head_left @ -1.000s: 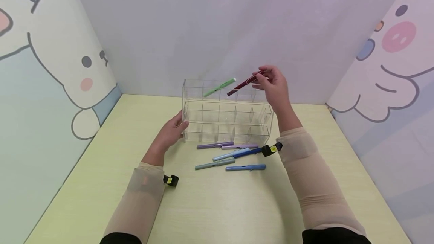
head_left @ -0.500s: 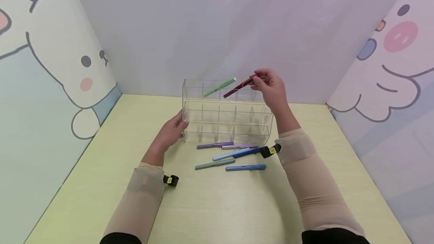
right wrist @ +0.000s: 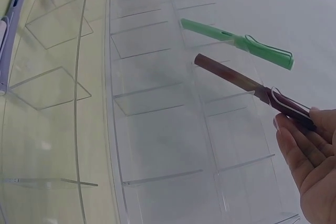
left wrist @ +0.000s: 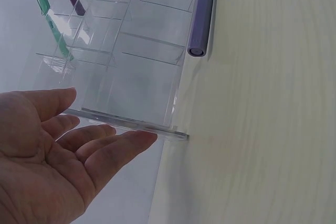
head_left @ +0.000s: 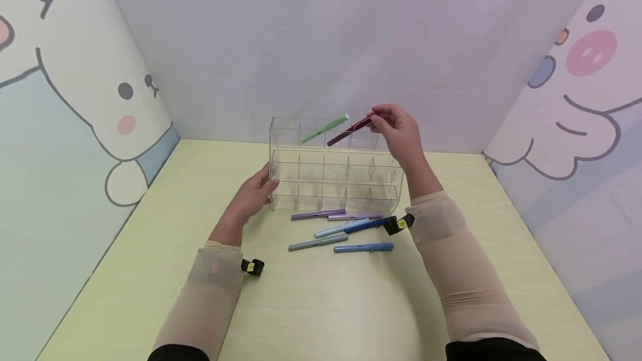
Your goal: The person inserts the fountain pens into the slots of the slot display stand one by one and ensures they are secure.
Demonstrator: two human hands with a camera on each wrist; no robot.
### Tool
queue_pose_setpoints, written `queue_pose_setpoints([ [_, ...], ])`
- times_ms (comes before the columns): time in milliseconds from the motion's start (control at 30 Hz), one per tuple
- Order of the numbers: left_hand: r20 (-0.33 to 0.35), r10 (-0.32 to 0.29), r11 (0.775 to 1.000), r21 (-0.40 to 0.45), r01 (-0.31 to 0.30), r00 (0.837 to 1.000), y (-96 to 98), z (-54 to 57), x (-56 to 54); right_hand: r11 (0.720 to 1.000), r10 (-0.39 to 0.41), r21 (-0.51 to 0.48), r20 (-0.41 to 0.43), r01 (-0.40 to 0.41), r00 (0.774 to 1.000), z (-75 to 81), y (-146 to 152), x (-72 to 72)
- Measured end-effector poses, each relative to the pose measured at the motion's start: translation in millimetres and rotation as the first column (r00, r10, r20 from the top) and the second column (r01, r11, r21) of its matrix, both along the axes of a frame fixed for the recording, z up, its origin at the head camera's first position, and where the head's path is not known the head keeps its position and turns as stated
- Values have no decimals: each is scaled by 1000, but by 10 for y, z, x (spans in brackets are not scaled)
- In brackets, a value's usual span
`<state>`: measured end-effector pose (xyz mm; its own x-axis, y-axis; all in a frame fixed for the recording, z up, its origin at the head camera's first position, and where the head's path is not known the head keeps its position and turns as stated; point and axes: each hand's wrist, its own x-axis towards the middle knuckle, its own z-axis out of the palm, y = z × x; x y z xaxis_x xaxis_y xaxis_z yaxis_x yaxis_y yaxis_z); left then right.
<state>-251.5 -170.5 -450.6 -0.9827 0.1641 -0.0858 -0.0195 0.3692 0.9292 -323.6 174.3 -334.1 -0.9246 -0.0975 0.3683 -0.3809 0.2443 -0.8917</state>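
Observation:
A clear acrylic pen organizer (head_left: 337, 173) with tiered compartments stands on the table. My left hand (head_left: 253, 191) grips its left side panel, thumb in front and fingers behind; the left wrist view shows the panel's edge between them. Over the back row, my right hand (head_left: 398, 130) pinches a dark red pen (head_left: 346, 133) near its clip end. This pen slants, its lower end reaching down to the left into the back row. Just left of it, a light green pen (head_left: 325, 129) leans in a back compartment, clip end up.
In front of the organizer several pens lie on the pale table (head_left: 301, 305): a purple pen (head_left: 317, 215), a lilac pen (head_left: 355, 216), a light blue one, a dark blue one, a grey-green pen (head_left: 318, 243) and a blue pen (head_left: 363, 248). A grey wall (head_left: 321, 32) rises behind.
My right hand has moved slightly left and down, bringing the dark red pen closer to the green one and lower into the back row. The left hand and the organizer stay put.

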Motion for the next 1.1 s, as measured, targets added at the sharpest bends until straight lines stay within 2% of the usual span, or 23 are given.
queue_pose_setpoints([
  [667, 4, 12, 1000, -5, -12, 1000, 10, 43, 23, 999, -12, 47, 17, 11, 1000, -5, -20, 30],
  [1000, 3, 16, 1000, -9, -16, 1000, 12, 33, 29, 998, -7, 67, 30, 5, 1000, 168, -86, 216],
  [1100, -1, 13, 1000, -8, -13, 1000, 7, 31, 24, 998, -5, 61, 29, 3, 1000, 138, -70, 186],
])
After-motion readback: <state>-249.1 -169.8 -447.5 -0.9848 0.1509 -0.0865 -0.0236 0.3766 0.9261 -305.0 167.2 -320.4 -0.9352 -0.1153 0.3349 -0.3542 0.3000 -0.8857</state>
